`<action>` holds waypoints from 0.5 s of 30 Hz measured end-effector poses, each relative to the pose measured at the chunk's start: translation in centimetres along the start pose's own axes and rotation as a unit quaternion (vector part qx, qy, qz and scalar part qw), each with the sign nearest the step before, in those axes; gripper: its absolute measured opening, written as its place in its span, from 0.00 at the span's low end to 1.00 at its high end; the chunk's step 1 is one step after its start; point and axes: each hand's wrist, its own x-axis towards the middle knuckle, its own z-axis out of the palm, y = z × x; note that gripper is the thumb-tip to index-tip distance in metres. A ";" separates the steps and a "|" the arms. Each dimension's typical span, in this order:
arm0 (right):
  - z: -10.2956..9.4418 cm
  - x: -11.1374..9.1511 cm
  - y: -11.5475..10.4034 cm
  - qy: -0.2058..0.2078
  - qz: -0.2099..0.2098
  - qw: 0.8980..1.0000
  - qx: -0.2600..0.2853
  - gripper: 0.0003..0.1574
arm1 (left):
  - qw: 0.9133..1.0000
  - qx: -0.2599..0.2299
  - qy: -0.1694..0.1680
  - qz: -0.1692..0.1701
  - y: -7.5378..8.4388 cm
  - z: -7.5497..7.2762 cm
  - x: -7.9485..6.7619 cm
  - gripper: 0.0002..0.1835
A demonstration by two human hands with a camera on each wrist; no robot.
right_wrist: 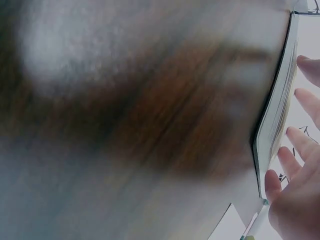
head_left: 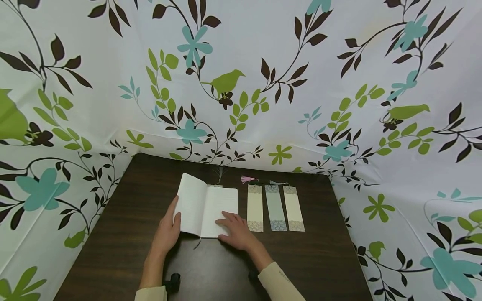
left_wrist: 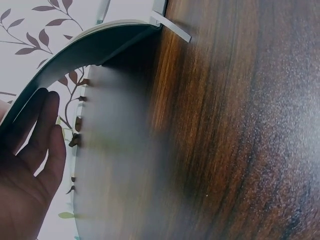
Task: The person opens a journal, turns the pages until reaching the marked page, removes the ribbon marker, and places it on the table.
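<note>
An open notebook (head_left: 222, 205) with white pages lies on the dark table, its left side lifted. My left hand (head_left: 167, 229) grips that left side, thumb over the page and fingers behind the dark cover (left_wrist: 107, 42). Spread over the lower part of the right page is my right hand (head_left: 237, 231), its fingers (right_wrist: 301, 142) extended. A ribbon marker (left_wrist: 172, 27) hangs from the bottom of the spine. Past the notebook's top edge shows a sliver of a bookmark (head_left: 215, 186) with a grey tassel; the notebook hides the remainder.
Right of the notebook lie a cream bookmark (head_left: 255, 209) with a pink tassel, a blue-green bookmark (head_left: 276, 208) and another cream bookmark (head_left: 294, 209), side by side. The dark wooden table (head_left: 320, 259) meets a patterned cloth backdrop (head_left: 241, 50) at its back and sides.
</note>
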 end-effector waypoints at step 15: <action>-0.6 0.1 0.6 -0.017 -0.010 1.000 0.017 0.26 | 1.000 -0.004 0.002 0.000 0.1 0.1 0.0 0.33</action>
